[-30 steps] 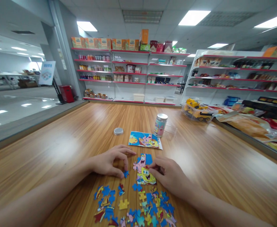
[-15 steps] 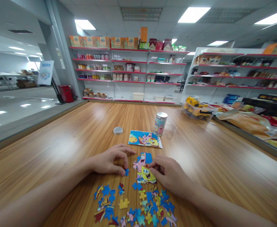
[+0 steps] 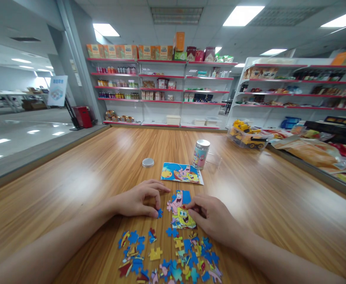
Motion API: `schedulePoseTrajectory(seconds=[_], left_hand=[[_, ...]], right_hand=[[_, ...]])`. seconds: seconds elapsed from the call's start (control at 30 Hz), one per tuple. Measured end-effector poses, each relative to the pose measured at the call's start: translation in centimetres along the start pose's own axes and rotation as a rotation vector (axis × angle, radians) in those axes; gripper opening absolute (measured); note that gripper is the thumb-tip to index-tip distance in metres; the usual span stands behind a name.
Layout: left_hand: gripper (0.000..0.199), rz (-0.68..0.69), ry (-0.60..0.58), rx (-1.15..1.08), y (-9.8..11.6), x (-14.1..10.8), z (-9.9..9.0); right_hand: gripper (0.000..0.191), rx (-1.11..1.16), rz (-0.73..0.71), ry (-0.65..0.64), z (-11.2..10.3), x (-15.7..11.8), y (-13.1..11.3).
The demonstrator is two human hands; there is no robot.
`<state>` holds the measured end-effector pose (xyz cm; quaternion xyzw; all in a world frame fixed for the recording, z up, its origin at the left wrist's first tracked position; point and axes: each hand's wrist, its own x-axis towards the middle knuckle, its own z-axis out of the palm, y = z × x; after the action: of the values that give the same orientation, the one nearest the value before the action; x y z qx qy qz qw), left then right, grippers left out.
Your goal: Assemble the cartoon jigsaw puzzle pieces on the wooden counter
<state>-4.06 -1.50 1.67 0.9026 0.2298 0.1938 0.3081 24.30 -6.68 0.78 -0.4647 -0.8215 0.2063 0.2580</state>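
Observation:
My left hand [image 3: 140,200] is low over the table, with a blue jigsaw piece [image 3: 160,213] pinched between thumb and finger. Its index finger reaches forward, stretched out. Just right of it lies a joined part of the jigsaw puzzle [image 3: 182,211], showing a pink starfish figure above a yellow square figure. My right hand [image 3: 210,215] has its fingers curled and closed on the right edge of this joined part, hiding some of it. Nearer to me, several loose jigsaw pieces [image 3: 155,253] in blue, yellow, red and pink are scattered.
A reference picture [image 3: 180,173] lies beyond the puzzle. Behind its right end stands a cylindrical tin [image 3: 201,155]; a round silver lid [image 3: 148,162] lies to the left. A clear box of yellow toy vehicles [image 3: 246,136] and packaged goods [image 3: 311,156] are at the right.
Hardly anything differs. The blue piece in my left hand has turned or shifted very slightly; my right hand stays at the joined part.

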Motion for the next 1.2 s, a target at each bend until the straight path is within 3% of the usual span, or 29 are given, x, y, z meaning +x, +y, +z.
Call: schedulePoseTrajectory(seconds=[0.47, 0.63, 0.7, 0.8, 0.9, 1.0, 1.2], left_hand=[[0.015, -0.004, 0.0, -0.009, 0.1, 0.0, -0.1], [0.014, -0.045, -0.005, -0.145, 0.2, -0.2, -0.3], [0.015, -0.059, 0.067, -0.309, -0.3, -0.3, -0.4], [0.005, -0.095, 0.305, -0.598, -1.7, -0.4, -0.3], [0.03, -0.113, 0.457, -0.72, -2.9, -0.4, -0.1], [0.037, -0.131, 0.46, -0.757, -3.3, -0.5, 0.0], [0.026, -0.196, 0.477, -0.736, -3.1, -0.6, -0.1]], right_hand=[[0.013, 0.002, -0.008, -0.001, 0.0, 0.0, 0.1], [0.014, 0.0, 0.002, -0.007, 0.0, -0.1, 0.1], [0.013, -0.005, 0.004, -0.002, 0.0, -0.1, 0.0], [0.012, -0.007, 0.003, 0.006, 0.0, -0.1, 0.1], [0.011, -0.003, -0.003, 0.009, 0.1, -0.1, 0.3], [0.012, 0.003, 0.0, 0.005, 0.1, -0.1, 0.4], [0.012, 0.003, -0.006, 0.008, 0.0, 0.0, 0.2]])
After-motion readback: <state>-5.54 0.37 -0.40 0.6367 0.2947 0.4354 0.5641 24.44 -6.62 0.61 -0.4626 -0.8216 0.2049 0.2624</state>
